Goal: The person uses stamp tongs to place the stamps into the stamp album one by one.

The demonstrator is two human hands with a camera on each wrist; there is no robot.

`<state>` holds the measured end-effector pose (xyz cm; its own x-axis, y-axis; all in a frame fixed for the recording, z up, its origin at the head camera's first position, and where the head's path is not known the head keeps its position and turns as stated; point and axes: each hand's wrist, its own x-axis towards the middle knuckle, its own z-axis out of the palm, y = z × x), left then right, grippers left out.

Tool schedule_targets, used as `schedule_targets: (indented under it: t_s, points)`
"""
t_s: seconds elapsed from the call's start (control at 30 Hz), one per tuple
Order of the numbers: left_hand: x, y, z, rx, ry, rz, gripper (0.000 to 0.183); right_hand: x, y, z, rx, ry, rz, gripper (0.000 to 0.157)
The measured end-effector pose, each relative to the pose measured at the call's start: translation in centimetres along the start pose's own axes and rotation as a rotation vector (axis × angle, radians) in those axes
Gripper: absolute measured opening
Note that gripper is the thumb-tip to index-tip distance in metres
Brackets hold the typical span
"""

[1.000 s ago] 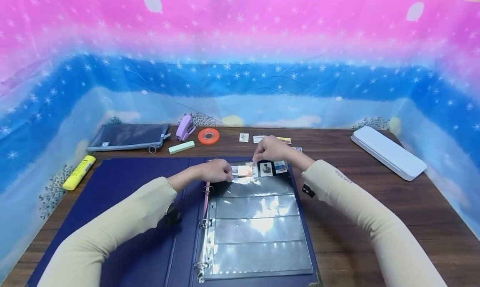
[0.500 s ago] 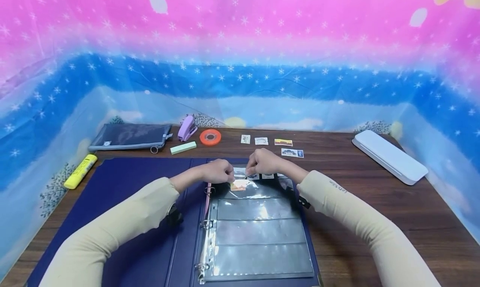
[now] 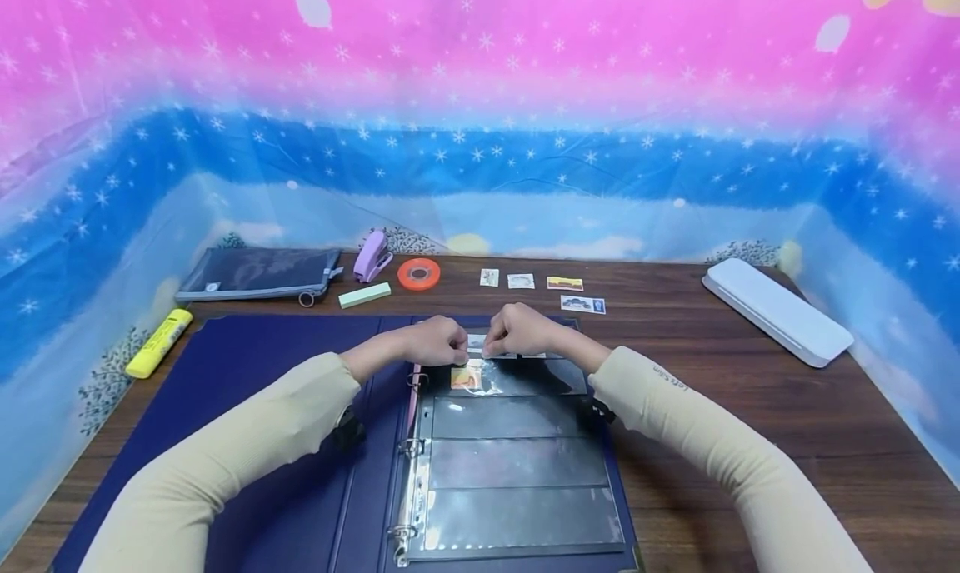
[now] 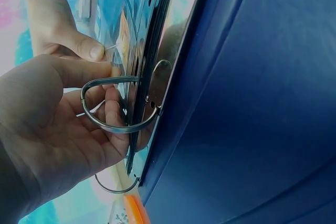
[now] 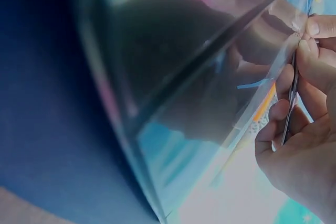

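A clear-pocketed stamp page (image 3: 517, 460) lies in an open navy ring binder (image 3: 277, 406). My left hand (image 3: 437, 341) pinches the plastic at the page's upper left, beside a metal ring (image 4: 113, 129). Close to it, my right hand (image 3: 517, 331) grips thin metal tweezers (image 5: 292, 103), fingertips at the pocket's edge. An orange stamp (image 3: 466, 378) sits at the left end of the second pocket row, below both hands; the left wrist view shows its orange face (image 4: 124, 35) behind the plastic. Stamps in the top row are partly hidden by my right hand.
Several loose stamps, including a yellow-red one (image 3: 565, 283), lie behind the binder. Along the back are a dark pouch (image 3: 258, 273), purple stapler (image 3: 372, 256), orange tape roll (image 3: 418, 274) and green block (image 3: 364, 295). A yellow tube (image 3: 159, 344) lies left, a white case (image 3: 778, 311) right.
My right hand has come down and left toward my left hand. The orange stamp has moved from the top row down to the left end of the second row. My left hand stays at the page.
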<state>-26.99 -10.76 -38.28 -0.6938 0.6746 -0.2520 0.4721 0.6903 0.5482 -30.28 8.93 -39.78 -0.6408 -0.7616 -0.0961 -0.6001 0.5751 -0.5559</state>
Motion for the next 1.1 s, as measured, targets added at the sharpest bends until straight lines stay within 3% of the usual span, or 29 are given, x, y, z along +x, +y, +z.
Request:
schedule_targets:
  t_s: [0.43, 0.63, 0.87, 1.1]
  points:
    - [0.1, -0.2, 0.2, 0.006, 0.070, 0.053, 0.022, 0.1, 0.1, -0.3, 0.053, -0.033, 0.016, 0.013]
    - [0.0, 0.1, 0.4, 0.049, 0.083, 0.075, 0.018, -0.3, 1.3, -1.5, 0.037, 0.016, 0.048, 0.015]
    - [0.1, 0.6, 0.4, 0.053, 0.091, 0.065, 0.019, -1.9, 4.0, -4.8, -0.032, 0.136, 0.236, 0.021]
    - [0.4, 0.9, 0.3, 0.032, 0.078, 0.053, 0.022, -2.4, 7.3, -7.3, -0.085, 0.199, 0.333, 0.025]
